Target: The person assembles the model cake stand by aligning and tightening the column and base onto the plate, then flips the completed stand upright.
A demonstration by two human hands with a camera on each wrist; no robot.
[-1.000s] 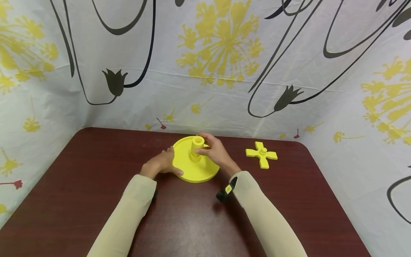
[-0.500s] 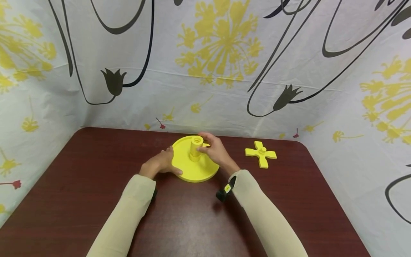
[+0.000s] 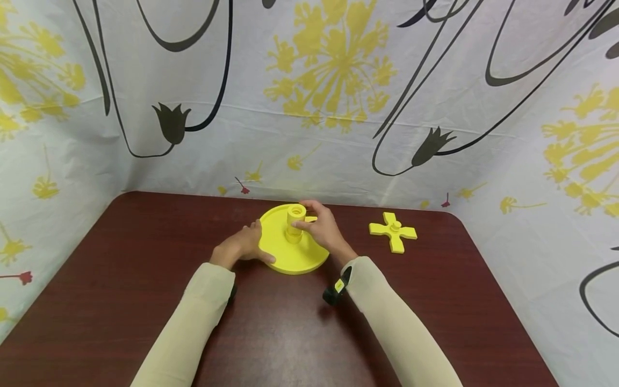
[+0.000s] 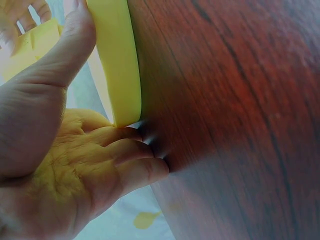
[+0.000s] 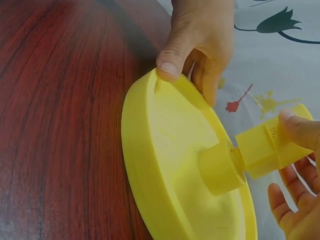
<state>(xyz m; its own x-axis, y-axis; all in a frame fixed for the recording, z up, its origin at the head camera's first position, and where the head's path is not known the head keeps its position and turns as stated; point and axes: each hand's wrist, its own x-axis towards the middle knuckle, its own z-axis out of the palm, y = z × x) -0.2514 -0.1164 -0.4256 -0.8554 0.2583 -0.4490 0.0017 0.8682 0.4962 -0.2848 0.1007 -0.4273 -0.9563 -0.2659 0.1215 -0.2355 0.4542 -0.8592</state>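
Observation:
A round yellow plate with a raised rim [image 3: 295, 267] lies on the table, a short socket [image 5: 220, 170] standing at its middle. My left hand [image 3: 242, 245] holds the plate's left edge, the thumb on the near rim and the fingers along the side. My right hand [image 3: 325, 226] pinches an upright yellow tube [image 3: 296, 214] between thumb and fingers. In the right wrist view the tube [image 5: 257, 150] has flat sides and a narrower neck that meets the socket. The fingers behind the tube are partly hidden in the head view.
A yellow four-armed cross with a small central peg [image 3: 394, 232] lies on the dark red-brown table [image 3: 271, 333], right of the plate. A patterned white cloth [image 3: 217, 156] hangs close behind the table's far edge and at both sides.
My right thumb has shifted slightly left around the tube, and the right wrist has swung a little left. The left hand and the plate stay nearly in place.

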